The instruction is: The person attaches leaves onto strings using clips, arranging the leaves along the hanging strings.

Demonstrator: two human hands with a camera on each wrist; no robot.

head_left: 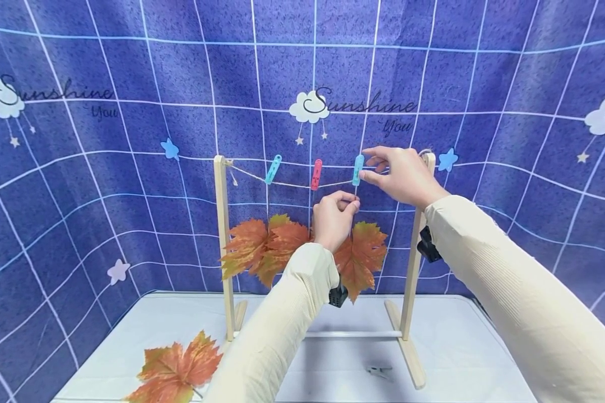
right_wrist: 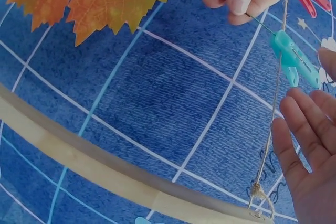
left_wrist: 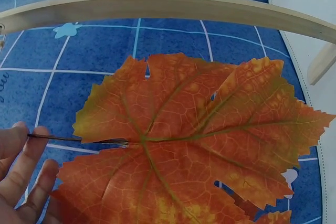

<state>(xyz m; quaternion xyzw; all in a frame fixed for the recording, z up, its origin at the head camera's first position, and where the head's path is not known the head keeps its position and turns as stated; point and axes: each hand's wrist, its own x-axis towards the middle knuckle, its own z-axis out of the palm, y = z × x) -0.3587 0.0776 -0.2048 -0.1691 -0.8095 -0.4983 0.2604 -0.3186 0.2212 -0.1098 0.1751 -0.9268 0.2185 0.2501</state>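
Observation:
My left hand (head_left: 334,219) pinches the thin stem (left_wrist: 63,138) of an orange-red artificial maple leaf (head_left: 364,258) between thumb and fingertips. The leaf hangs below the string, and its stem runs up to a teal clothespin (right_wrist: 287,51) that sits clamped on the line. Around that clothespin's handle end is my right hand (head_left: 402,176), its fingers loosely spread and slightly apart from the clip in the right wrist view. Further left on the string are a pink clothespin (head_left: 316,174) and another teal clothespin (head_left: 273,169), with two leaves (head_left: 249,243) hanging beneath them.
A wooden frame with a left post (head_left: 223,224) and right post (head_left: 412,280) carries the string (head_left: 292,185). On the white table (head_left: 146,319) lie another maple leaf (head_left: 178,366) at front left and a pale grey clothespin (head_left: 380,370) at front right. Behind hangs a blue gridded cloth (head_left: 131,67).

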